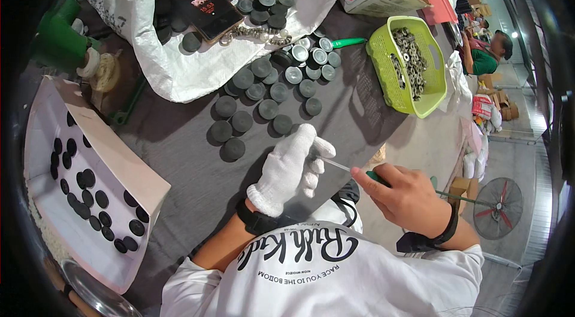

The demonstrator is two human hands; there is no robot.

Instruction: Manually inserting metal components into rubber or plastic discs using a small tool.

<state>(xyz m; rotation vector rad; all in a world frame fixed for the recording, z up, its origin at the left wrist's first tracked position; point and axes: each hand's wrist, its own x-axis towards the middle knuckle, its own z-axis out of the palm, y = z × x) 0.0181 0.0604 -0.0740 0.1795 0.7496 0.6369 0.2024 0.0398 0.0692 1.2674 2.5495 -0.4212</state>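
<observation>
- Left hand (290, 168), in a white knit glove, is closed around a small part hidden inside the fist, near the round black rubber caps (251, 98)
- Right hand (402, 196) clamps the green-handled thin metal screwdriver (342, 167), tip at the glove
- Advice: keep the fist steady and press the blade straight, gently

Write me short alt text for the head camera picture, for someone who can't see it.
A person's white-gloved left hand and bare right hand, gripping a green-handled screwdriver, meet over a dark table. Black round caps spill from a white sack beside a green basket of metal parts.
</observation>
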